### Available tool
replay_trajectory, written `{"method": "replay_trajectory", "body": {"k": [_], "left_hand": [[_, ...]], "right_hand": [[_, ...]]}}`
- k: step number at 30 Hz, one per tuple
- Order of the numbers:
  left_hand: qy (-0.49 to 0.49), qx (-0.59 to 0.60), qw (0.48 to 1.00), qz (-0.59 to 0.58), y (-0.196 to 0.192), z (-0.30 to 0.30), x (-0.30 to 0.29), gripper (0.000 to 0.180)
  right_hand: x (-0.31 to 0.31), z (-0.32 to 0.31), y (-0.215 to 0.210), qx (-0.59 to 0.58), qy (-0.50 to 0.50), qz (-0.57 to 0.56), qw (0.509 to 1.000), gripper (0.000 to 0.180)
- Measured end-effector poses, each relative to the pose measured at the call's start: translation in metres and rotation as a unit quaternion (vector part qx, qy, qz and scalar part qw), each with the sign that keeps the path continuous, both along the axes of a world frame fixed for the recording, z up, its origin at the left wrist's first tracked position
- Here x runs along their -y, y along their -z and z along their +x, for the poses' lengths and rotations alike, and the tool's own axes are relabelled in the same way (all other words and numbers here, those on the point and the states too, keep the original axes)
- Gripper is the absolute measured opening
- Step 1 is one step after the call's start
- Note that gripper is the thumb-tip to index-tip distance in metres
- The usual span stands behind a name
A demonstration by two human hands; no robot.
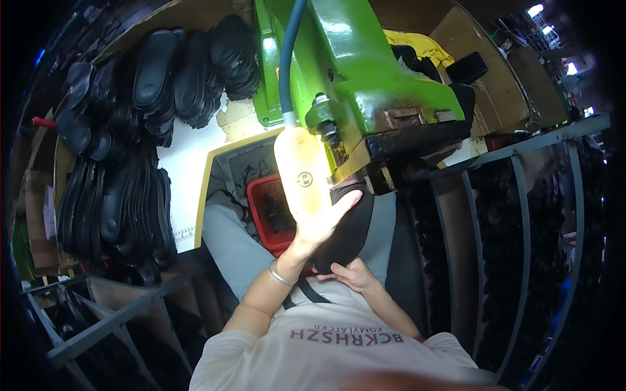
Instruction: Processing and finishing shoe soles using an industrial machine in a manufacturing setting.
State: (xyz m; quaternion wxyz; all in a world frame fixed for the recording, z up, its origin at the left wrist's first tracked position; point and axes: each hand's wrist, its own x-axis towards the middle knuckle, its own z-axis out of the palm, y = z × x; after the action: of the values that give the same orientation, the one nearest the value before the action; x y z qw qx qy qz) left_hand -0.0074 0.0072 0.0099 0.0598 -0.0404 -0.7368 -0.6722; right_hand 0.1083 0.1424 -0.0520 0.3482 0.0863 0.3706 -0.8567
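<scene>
A black shoe sole (345, 238) is held upright below the head of a green machine (391, 85), its upper end close under the metal working part. My left hand (319, 225) grips the sole's left side, thumb stretched over its upper part. A glowing lamp (301, 173) covers this hand's other fingers. My right hand (354, 274) holds the sole's lower end, with the thumb on the near face and fingers beneath. The exact contact between sole and machine is hidden.
Piles of black soles (130, 195) lie on the white table (186, 169) to the left. A red basket (254, 202) stands below the table cut-out. Metal racks flank me, the right one (521, 195) close by. Behind the machine is a cardboard box (482, 72).
</scene>
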Motion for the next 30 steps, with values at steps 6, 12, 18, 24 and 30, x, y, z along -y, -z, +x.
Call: {"method": "replay_trajectory", "body": {"k": [6,12,18,24,30], "left_hand": [[-0.012,0.003,1.0,-0.006,-0.006,0.005,0.0,0.007],[-0.026,-0.041,0.992,-0.116,-0.001,-0.004,0.012,0.009],[-0.058,0.012,0.997,0.054,0.022,0.015,0.015,0.005],[-0.034,-0.076,0.99,-0.113,-0.024,0.011,0.009,0.008],[-0.035,-0.1,0.989,-0.108,-0.035,-0.007,0.01,0.014]], "right_hand": [[-0.008,0.007,-0.012,-0.02,-0.021,0.006,1.0,0.031],[0.013,0.002,-0.016,0.001,-0.004,-0.014,1.0,0.031],[-0.006,0.012,-0.013,-0.002,-0.036,0.025,0.999,0.029],[-0.005,0.01,0.012,-0.021,0.031,0.068,0.997,0.026],[0.004,0.004,0.003,-0.034,-0.018,0.081,0.996,0.026]]}}
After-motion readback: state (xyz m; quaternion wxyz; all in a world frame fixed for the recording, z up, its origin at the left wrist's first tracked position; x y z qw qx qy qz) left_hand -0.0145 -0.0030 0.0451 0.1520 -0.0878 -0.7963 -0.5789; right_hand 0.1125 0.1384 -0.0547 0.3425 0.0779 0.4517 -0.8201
